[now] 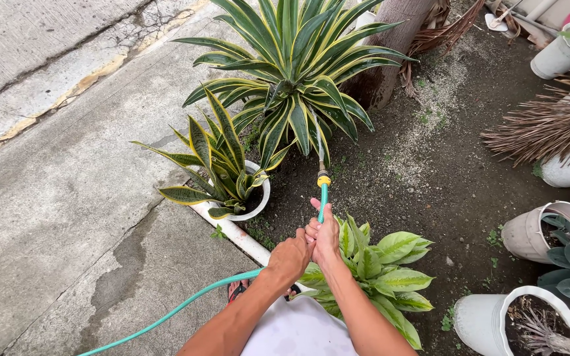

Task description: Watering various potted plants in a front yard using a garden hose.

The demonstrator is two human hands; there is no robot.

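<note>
Both hands together on the hose (322,201): right hand (325,238) clamped further up, left hand (289,256) just behind, hose running straight ahead, nozzle (324,179) at the big plant (298,72).

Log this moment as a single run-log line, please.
left hand: grips green garden hose | right hand: grips same hose | yellow nozzle: aimed at large striped spiky plant
</note>
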